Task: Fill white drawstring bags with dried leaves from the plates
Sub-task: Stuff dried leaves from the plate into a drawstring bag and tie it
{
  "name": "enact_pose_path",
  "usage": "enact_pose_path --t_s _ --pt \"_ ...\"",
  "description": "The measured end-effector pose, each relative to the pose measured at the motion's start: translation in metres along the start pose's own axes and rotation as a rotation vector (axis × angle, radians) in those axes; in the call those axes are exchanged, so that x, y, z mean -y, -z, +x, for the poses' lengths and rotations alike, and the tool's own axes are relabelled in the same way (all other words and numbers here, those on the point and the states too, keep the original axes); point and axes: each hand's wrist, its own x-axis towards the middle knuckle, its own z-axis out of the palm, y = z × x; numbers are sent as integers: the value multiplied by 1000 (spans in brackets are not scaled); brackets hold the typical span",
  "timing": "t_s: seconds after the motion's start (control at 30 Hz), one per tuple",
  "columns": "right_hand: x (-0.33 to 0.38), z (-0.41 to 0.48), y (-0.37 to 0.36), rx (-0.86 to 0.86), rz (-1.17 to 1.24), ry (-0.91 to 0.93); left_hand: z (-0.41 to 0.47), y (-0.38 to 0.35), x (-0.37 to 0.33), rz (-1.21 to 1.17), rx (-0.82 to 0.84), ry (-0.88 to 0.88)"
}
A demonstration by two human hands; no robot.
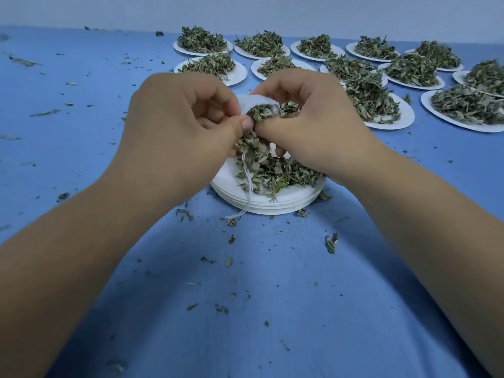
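A white drawstring bag (252, 102) is held up over a stack of white plates (268, 205) in the middle of the blue table. My left hand (180, 124) pinches the bag's mouth at its left edge. My right hand (313, 121) grips a clump of dried leaves (260, 111) at the bag's opening. More dried leaves (275, 170) lie loose on the top plate beneath both hands. The bag's white string (247, 184) hangs down over the plate edge onto the table. Most of the bag is hidden behind my fingers.
Several white plates heaped with dried leaves (379, 105) stand in rows at the back and right of the table. Leaf crumbs (331, 242) are scattered over the blue tablecloth (81, 118). A pale wall runs behind the table's far edge.
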Motion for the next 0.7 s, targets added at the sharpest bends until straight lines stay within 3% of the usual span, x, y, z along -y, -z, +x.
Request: enact_pose_path --t_s 0.17,0.37,0.53,0.7 --pt "5 4 -6 -56 -184 -8 0 0 -3 -153 98 1" --pt "16 21 -9 -12 -402 -3 4 3 7 -162 36 57" --pt "22 14 0 132 -257 -44 6 3 20 -35 -66 102" --pt "24 -9 18 230 -214 8 8 4 23 -144 -97 150"
